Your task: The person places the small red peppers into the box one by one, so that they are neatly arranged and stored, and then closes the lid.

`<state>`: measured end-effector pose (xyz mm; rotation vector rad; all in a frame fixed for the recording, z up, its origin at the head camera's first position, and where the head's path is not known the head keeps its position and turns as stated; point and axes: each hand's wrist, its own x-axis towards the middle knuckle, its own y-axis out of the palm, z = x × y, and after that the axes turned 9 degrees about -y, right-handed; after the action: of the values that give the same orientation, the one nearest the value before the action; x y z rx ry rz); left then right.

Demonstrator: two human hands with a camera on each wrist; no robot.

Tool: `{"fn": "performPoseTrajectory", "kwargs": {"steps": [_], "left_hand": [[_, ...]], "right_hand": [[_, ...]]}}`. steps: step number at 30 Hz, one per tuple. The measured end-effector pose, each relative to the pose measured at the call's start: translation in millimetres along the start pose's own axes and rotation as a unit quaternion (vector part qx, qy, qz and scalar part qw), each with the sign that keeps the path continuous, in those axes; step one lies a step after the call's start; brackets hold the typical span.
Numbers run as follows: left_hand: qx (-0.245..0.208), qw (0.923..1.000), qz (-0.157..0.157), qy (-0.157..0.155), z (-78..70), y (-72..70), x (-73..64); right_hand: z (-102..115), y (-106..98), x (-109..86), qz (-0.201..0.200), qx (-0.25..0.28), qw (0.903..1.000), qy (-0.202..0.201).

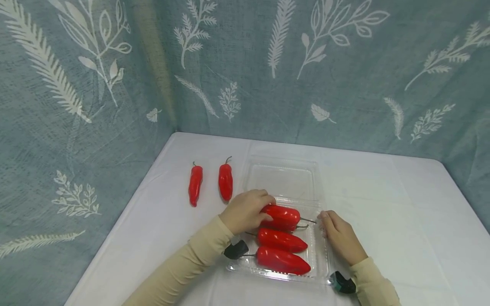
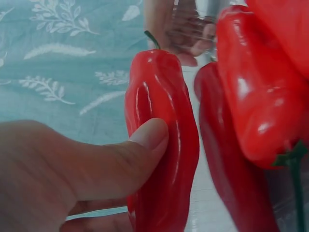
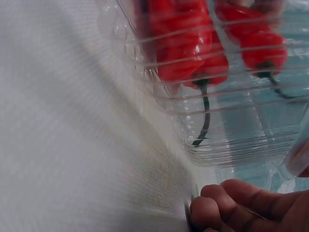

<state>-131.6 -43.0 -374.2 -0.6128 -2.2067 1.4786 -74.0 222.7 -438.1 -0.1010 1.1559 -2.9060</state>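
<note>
In the head view, my left hand (image 1: 249, 211) holds a red pepper (image 1: 285, 216) over the back part of a clear plastic clamshell container (image 1: 324, 255). The left wrist view shows the thumb (image 2: 152, 133) pressed along this pepper's side, fingers behind it. Beneath it, another pepper shows mostly as a stem (image 1: 302, 226). Nearer the front lie a middle pepper (image 1: 283, 240) and a front pepper (image 1: 283, 260), stems to the left. My right hand (image 1: 340, 236) pinches the container's right rim; the right wrist view shows its fingers (image 3: 227, 203) curled beside the clear wall.
The container's lid (image 1: 283, 176) lies folded back on the white table (image 1: 383, 204). Left of it are two more red peppers, one far left (image 1: 195, 185) and one closer (image 1: 226, 182). A patterned blue-green curtain (image 1: 245, 102) hangs behind the table.
</note>
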Motion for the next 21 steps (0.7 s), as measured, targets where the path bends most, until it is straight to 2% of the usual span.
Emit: {"fn": "performPoseTrajectory", "kwargs": {"steps": [7,14,21], "left_hand": [[0.026,0.9997,-0.006,0.001,0.9,7.3,1.0],[0.048,0.9983,-0.014,0.03,2.8,11.4,3.1],[0.061,0.9974,-0.022,0.033,2.9,11.9,3.2]], "right_hand": [[-2,1,1.0,0.0,-0.008,1.0,-0.002],[-2,1,0.2,0.001,-0.005,1.0,-0.004],[-1,0,-0.1,0.002,-0.006,1.0,-0.003]]}}
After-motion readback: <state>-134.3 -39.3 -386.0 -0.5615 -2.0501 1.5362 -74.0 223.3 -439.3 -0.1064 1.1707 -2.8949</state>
